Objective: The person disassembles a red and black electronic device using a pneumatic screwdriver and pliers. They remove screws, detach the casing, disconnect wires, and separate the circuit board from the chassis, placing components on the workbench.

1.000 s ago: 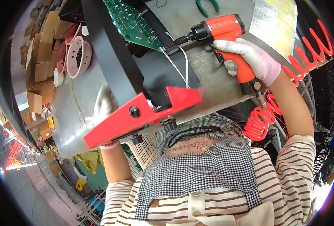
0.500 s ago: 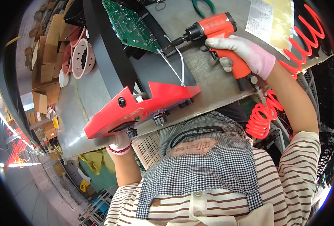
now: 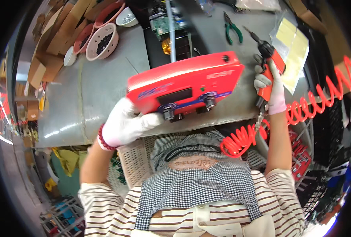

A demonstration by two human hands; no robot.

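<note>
A red front panel with a dark display and black knobs faces me, tilted, near the table's front edge. My left hand, in a white glove, grips its lower left corner with the thumb in front; the other fingers are partly hidden. Behind the panel are a circuit board with green parts and a white cable. My right hand, also gloved, is wrapped round the handle of a red pneumatic driver. The driver's black bit points up and away, apart from the panel.
Green-handled pliers lie beyond the panel, with papers on the right. A coiled red air hose hangs from the driver. Baskets of small black parts and cardboard boxes stand at the left. The grey table has a near edge.
My left hand has turned the red panel, with the unit, to face me more. My right hand has moved the driver away to the right, its bit swinging from leftward to away from me.
</note>
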